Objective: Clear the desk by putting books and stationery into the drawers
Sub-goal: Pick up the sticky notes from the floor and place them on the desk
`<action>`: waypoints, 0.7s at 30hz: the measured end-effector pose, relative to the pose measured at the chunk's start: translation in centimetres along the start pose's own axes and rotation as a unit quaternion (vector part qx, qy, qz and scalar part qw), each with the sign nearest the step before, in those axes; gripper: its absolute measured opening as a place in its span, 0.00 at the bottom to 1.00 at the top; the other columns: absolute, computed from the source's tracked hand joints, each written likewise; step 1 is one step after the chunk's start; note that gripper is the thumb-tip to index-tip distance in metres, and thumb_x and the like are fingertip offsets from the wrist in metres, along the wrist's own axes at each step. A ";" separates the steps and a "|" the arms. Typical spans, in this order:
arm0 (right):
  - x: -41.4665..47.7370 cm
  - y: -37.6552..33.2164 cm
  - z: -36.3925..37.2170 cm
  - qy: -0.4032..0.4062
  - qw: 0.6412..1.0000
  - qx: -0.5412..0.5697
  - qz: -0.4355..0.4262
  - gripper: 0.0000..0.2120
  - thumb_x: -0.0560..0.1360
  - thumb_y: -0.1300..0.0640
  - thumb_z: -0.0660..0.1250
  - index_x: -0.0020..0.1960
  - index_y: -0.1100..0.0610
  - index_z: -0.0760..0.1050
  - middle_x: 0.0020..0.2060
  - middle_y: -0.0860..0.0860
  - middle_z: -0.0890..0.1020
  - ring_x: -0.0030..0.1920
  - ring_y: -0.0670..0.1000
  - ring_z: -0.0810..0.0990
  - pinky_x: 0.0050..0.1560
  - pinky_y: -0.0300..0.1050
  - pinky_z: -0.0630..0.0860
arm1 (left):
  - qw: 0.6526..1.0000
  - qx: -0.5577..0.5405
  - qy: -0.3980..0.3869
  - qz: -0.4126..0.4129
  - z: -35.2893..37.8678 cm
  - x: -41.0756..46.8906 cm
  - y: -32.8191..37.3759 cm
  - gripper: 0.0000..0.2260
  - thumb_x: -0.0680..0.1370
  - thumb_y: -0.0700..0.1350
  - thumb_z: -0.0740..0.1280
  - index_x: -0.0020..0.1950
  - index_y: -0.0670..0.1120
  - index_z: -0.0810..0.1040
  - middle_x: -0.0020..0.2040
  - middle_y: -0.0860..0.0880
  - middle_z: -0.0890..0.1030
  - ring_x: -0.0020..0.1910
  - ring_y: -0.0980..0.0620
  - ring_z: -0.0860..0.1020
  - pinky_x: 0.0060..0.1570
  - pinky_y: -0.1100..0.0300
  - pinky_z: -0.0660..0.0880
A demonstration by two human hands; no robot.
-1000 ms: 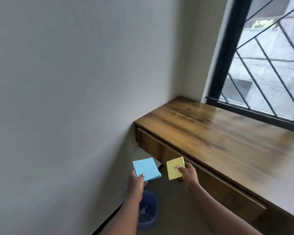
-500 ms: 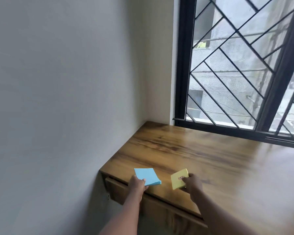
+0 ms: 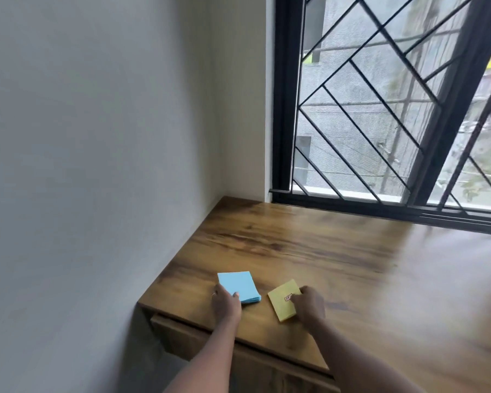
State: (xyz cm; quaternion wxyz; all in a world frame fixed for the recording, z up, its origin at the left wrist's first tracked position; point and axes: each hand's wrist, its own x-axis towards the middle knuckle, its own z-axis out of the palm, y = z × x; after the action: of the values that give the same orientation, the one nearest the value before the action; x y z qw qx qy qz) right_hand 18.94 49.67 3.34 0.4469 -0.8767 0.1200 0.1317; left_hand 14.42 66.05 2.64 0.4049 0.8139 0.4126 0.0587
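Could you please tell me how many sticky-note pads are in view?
2: blue pad on the desk under the left hand; yellow pad beside it, under the right hand.

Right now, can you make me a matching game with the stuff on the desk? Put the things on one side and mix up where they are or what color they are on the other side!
Things:
1. note pad under the left hand
2. note pad under the right hand
3. desk
4. window bars

Matches:
A. black
B. yellow with a small red label
C. brown wood
D. light blue

Pairs: 1-D, the blue pad; 2-B, the yellow pad; 3-C; 4-A.
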 end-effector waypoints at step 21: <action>-9.1 6.0 -2.0 -0.049 0.946 -0.204 -0.246 0.23 0.82 0.61 0.52 0.75 0.63 0.52 0.74 0.59 0.48 0.75 0.61 0.48 0.76 0.56 0.50 | 0.992 0.061 0.110 0.032 3.4 -11.9 -6.5 0.21 0.82 0.45 0.57 0.74 0.45 0.62 0.75 0.45 0.58 0.71 0.45 0.62 0.68 0.54 0.67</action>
State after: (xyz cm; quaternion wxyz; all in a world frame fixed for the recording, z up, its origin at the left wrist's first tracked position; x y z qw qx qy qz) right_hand 8.66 45.49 3.04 0.2827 -0.9437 -0.1511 0.0817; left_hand 4.05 57.63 -1.39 0.3044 0.8387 0.4308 0.1352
